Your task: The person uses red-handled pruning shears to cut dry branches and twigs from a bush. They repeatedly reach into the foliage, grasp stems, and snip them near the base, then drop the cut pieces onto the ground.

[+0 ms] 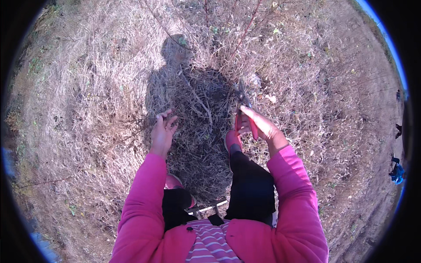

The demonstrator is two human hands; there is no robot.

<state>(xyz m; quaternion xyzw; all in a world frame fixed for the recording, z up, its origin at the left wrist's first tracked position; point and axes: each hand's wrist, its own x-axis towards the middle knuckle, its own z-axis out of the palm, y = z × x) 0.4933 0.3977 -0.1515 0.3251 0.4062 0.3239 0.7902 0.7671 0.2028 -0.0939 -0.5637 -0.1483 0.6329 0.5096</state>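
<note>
My right hand (260,123) is wrapped around a pair of pruning shears (242,95) with red handles. Their metal blades point away from me and look parted. Over the dry grass to the left, my left hand (164,131) has its fingers spread and slightly curled, with nothing seen in it. Between the hands, a bare grey branch (199,97) lies on the shaded ground. Thin reddish stems (248,28) rise beyond the shears.
Dry grass (108,82) covers the ground, with my shadow (177,56) ahead. My pink shoes (233,139) stand apart on the grass. Behind them is a metal-edged object (209,207), partly hidden by my legs. Something blue (397,172) is at the far right rim.
</note>
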